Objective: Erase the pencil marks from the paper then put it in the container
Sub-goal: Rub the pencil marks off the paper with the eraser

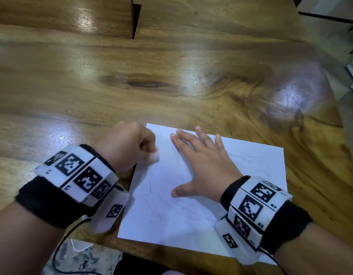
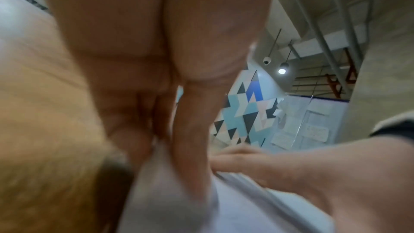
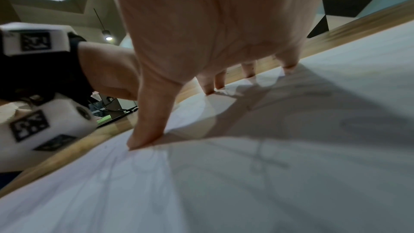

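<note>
A white sheet of paper (image 1: pixel 171 215) with faint pencil scribbles lies on the wooden table near its front edge. My left hand (image 1: pixel 130 145) is curled in a fist at the sheet's upper left and grips a small white eraser (image 1: pixel 154 156), which touches the paper. My right hand (image 1: pixel 199 161) lies flat on the middle of the sheet, fingers spread and straight, pressing it down. In the right wrist view the thumb and fingertips (image 3: pixel 143 141) rest on the paper (image 3: pixel 246 183). The left wrist view is blurred; the curled fingers (image 2: pixel 192 139) stand over the paper (image 2: pixel 168 201).
A clear plastic container (image 1: pixel 294 92), blurred, stands on the table at the far right beyond the paper. The wooden table (image 1: pixel 92 86) stretches away ahead. A dark gap between table slabs (image 1: pixel 136 18) lies at the far end. Cables hang below the front edge.
</note>
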Motion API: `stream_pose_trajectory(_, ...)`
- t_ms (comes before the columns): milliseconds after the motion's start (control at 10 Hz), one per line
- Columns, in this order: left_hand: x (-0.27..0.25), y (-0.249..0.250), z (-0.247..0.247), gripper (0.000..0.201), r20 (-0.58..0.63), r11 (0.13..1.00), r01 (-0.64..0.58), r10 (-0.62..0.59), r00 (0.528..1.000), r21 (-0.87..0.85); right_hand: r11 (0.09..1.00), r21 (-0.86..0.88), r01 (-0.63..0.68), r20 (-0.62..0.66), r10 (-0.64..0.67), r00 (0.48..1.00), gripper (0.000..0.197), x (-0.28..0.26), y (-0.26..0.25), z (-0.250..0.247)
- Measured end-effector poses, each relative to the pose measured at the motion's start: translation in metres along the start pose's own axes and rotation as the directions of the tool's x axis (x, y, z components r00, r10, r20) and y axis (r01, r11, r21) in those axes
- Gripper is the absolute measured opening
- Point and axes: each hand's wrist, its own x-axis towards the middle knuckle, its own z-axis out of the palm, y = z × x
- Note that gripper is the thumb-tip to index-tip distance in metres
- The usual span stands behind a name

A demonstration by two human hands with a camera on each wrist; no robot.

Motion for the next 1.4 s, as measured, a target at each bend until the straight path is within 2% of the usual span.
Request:
stream_pose_trajectory(100,-0.008,0.002,-0.001,0.023,0.168,0.998,0.000,-0.010,0.986,0.060,1.000,0.004,0.000,-0.002,0.000,1.000,0.121,0.000,0.000,0.000)
stream_pose_trajectory(200,-0.002,0.005,0.000,0.013,-0.094,1.000,0.001,0.001,0.996,0.030,1.000,0.004,0.000,0.000,0.000,1.000,0.120,0.000,0.000,0.000)
stream_pose_trajectory(300,-0.008,0.001,0.001,0.026,-0.088,0.996,-0.036,0.042,0.995,0.077,1.000,0.005,-0.002,0.003,0.002,1.000,0.120,0.000,0.000,0.000)
stream_pose_trajectory(400,-0.018,0.000,0.001,0.026,0.114,0.995,-0.025,0.014,0.993,0.096,1.000,0.009,-0.003,0.002,0.003,1.000,0.121,0.000,0.000,0.001)
stream_pose_trajectory(500,-0.012,0.000,0.001,0.022,-0.099,0.998,0.011,-0.004,0.995,0.066,1.000,0.013,0.001,0.000,-0.001,1.000,0.120,0.000,0.000,0.001)
stream_pose_trajectory(600,-0.013,-0.003,0.001,0.038,-0.078,0.995,-0.012,0.019,0.997,0.096,1.000,0.013,0.003,-0.003,-0.002,1.000,0.120,0.000,0.001,0.001)
stream_pose_trajectory(700,-0.021,0.001,0.000,0.031,0.179,0.995,-0.021,0.002,0.984,0.102,1.000,0.009,0.005,-0.005,-0.005,1.000,0.120,0.000,0.000,0.001)
stream_pose_trajectory(800,-0.011,0.008,0.002,0.013,-0.019,0.998,-0.023,0.024,1.000,0.053,1.000,0.005,0.002,-0.007,-0.002,1.000,0.120,0.000,0.000,0.001)
stream_pose_trajectory(900,-0.004,0.010,0.005,0.009,-0.131,0.999,-0.021,0.028,0.991,0.048,1.000,0.001,0.002,-0.004,-0.002,1.000,0.120,0.000,0.000,0.001)
stream_pose_trajectory(1000,-0.019,0.006,0.007,0.021,0.127,0.996,-0.036,0.026,0.992,0.082,1.000,0.005,0.001,-0.006,-0.001,1.000,0.121,0.001,0.001,0.001)
stream_pose_trajectory(1100,-0.016,0.009,0.003,0.020,0.184,0.996,-0.027,0.011,0.983,0.088,1.000,0.006,0.003,-0.008,-0.003,1.000,0.121,0.000,0.000,0.001)
stream_pose_trajectory(1200,0.009,0.018,0.000,0.005,-0.074,0.999,0.003,0.001,0.997,0.053,1.000,0.000,0.003,-0.007,-0.003,1.000,0.120,0.000,-0.001,0.000)
stream_pose_trajectory(1300,0.010,0.016,0.006,0.007,-0.122,1.000,0.010,-0.006,0.993,0.029,1.000,0.003,0.004,-0.007,-0.003,1.000,0.120,0.001,-0.001,0.000)
stream_pose_trajectory(1400,-0.008,0.011,0.013,0.010,-0.013,0.994,-0.069,0.070,0.997,0.079,1.000,0.009,0.005,-0.015,-0.005,1.000,0.121,0.001,0.000,0.001)
